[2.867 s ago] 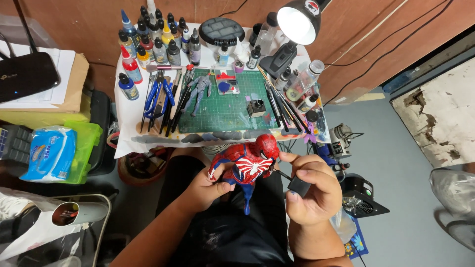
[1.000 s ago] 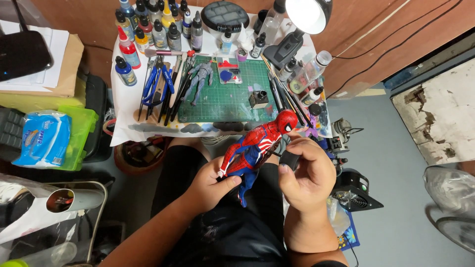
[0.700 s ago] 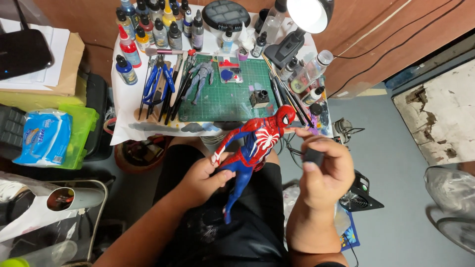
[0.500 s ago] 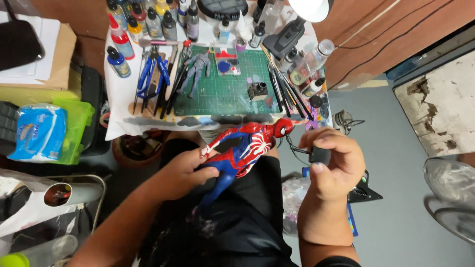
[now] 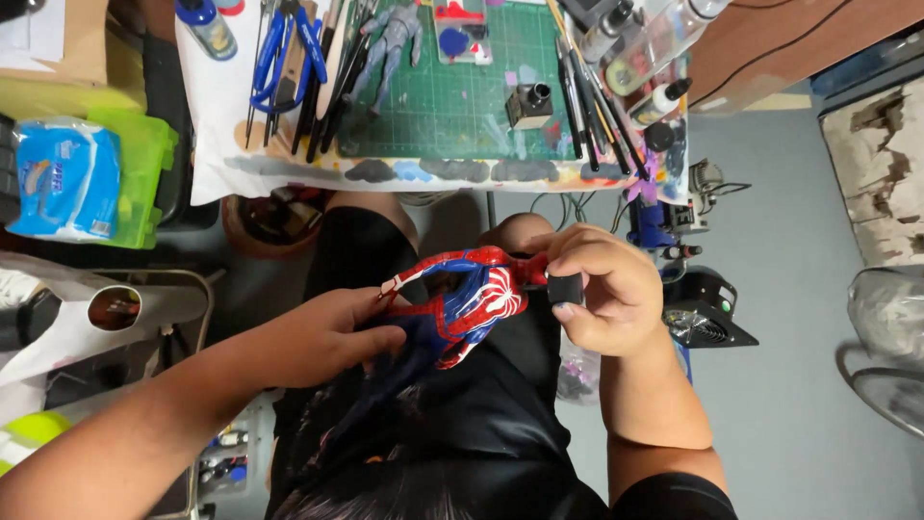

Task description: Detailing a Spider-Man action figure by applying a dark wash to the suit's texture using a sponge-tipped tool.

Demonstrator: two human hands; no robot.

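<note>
A red and blue action figure point(image 5: 462, 303) with a white spider mark on its chest lies tilted over my lap. My left hand point(image 5: 332, 332) grips its blue legs from the left. My right hand point(image 5: 602, 289) pinches a small black block point(image 5: 565, 288) against the figure's head and shoulder, and the head is hidden behind my fingers. My black shorts point(image 5: 452, 404) lie under both hands.
A green cutting mat point(image 5: 452, 91) on a paint-stained white table point(image 5: 217, 159) holds a grey figure point(image 5: 385, 43), blue pliers point(image 5: 274, 53), brushes and paint bottles. A wipes pack point(image 5: 63, 178) sits left. A black fan point(image 5: 707, 308) and cables are on the floor, right.
My view has tipped down, so the table has slid up out of frame. Both hands have brought the figure lower onto my lap, and the right hand with the black block has closed onto its head.
</note>
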